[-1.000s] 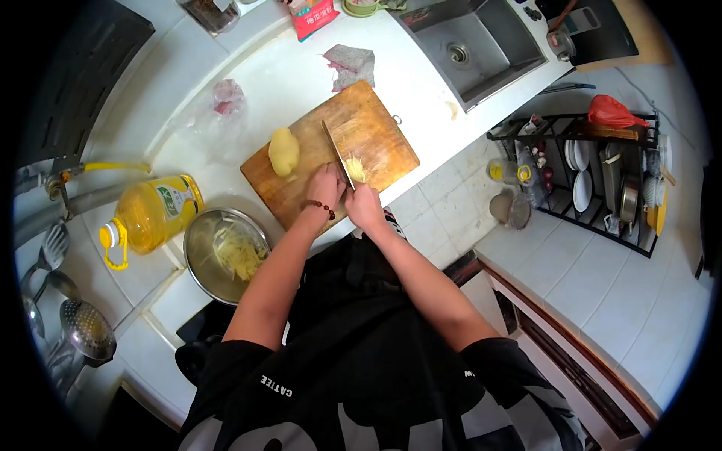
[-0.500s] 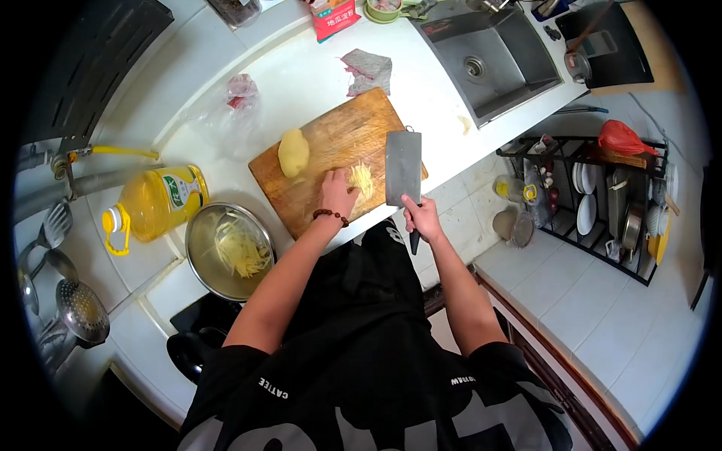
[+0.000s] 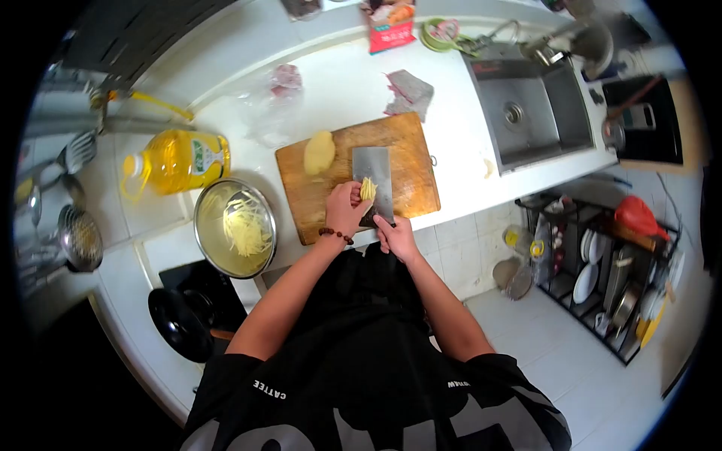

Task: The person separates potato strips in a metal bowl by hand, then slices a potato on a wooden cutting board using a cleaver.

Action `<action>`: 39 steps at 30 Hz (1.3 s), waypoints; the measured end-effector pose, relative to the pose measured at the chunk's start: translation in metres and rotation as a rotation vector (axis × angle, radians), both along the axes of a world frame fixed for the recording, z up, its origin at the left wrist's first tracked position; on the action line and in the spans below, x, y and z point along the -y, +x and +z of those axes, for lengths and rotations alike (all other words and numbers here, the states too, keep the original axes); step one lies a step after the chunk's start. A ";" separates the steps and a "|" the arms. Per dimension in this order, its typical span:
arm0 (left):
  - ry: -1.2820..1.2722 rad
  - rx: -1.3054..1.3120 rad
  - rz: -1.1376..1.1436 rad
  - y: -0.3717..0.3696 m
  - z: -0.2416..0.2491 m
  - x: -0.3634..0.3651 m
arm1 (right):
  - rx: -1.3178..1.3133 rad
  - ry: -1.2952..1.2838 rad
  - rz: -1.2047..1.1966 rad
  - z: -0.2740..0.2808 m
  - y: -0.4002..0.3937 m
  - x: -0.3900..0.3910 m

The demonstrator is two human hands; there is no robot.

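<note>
My right hand (image 3: 397, 239) is wrapped round the handle of a cleaver (image 3: 382, 164), whose broad blade lies flat over the wooden cutting board (image 3: 412, 169). On the blade sits a small bundle of potato shreds (image 3: 368, 189). My left hand (image 3: 346, 209), with a beaded bracelet at the wrist, curls its fingers against that bundle from the left. A pale peeled potato piece (image 3: 320, 153) rests on the board's upper left. Left of the board stands a steel bowl (image 3: 198, 225) with more potato shreds (image 3: 247, 229) inside.
An oil bottle (image 3: 177, 160) stands behind the bowl. Beyond the board lie a plastic bag (image 3: 274, 109) and a grey-pink cloth (image 3: 411, 94). A sink (image 3: 538, 113) is set into the counter at right. A black pan lid (image 3: 179, 325) is at lower left; a dish rack (image 3: 587, 278) stands lower right.
The cleaver has moved left over the board, and the shreds that lay on the wood are now on its blade. My left hand has closed in on them. The view has shifted.
</note>
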State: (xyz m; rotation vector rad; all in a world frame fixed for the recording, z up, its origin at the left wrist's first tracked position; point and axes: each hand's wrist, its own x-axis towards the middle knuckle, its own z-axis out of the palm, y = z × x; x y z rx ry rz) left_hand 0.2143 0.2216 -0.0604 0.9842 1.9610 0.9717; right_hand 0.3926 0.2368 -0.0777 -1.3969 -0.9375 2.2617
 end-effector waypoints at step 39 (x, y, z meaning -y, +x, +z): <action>0.265 -0.392 0.244 -0.258 0.067 0.218 | 0.127 0.229 0.609 0.116 -0.254 0.079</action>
